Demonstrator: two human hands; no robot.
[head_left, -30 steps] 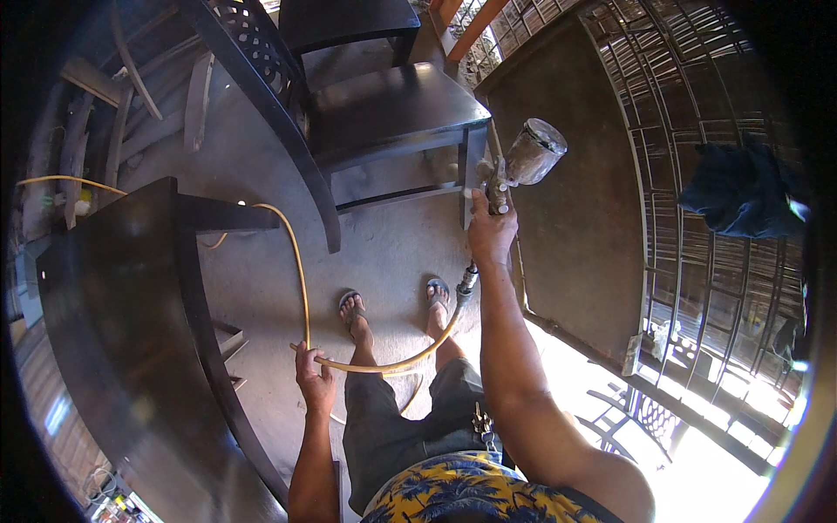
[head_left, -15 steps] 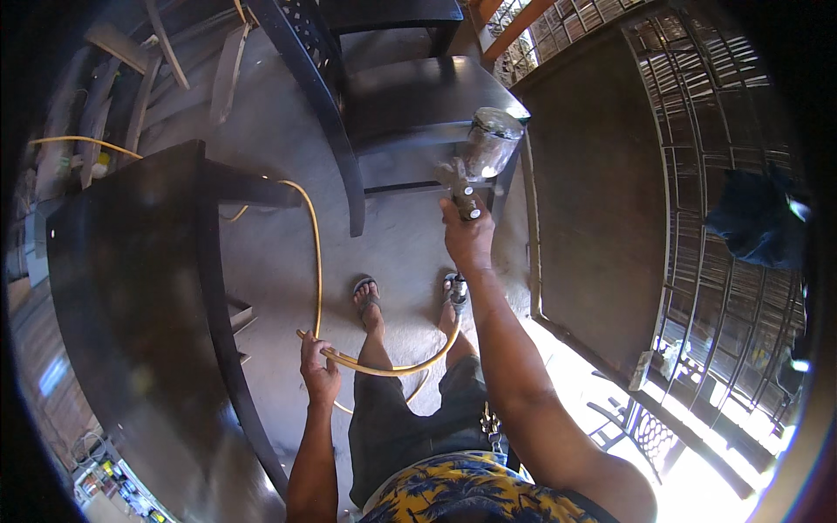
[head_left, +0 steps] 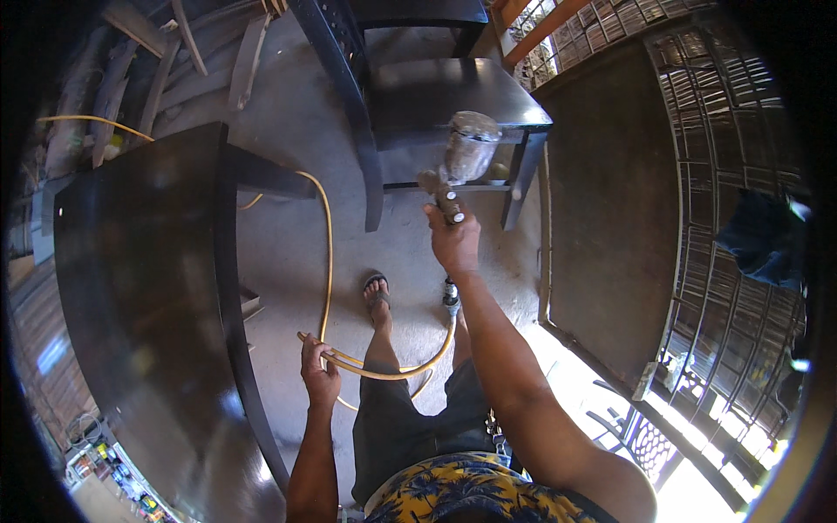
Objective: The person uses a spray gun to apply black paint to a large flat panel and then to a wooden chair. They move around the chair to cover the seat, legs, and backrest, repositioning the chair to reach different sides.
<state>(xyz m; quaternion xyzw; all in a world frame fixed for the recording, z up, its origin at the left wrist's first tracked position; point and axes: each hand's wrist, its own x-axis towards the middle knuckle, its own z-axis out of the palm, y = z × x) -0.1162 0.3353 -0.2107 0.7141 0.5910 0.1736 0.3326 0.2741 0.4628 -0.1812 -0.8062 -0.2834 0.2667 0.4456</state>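
My right hand is closed round the grip of a spray gun, held out in front of me. On top of the gun sits a cloudy, paint-stained cup. A yellow air hose joins the gun below my wrist and loops to the left. Fingers of my left hand are wrapped round a bend of that hose. Beyond the gun stands a glossy black chair; the cup overlaps its front edge in view. To my left is a large dark, shiny tabletop-like panel with a leg.
A brown board leans along the right side by a barred bamboo wall, where a dark cloth hangs. Wooden planks lie at the far left. Cluttered small items sit at lower left. Another chair stands outside, lower right.
The spray gun in my right hand has moved left relative to the black chair, uncovering more of its front leg. The whole view has shifted slightly. My left hand keeps its hold on the hose.
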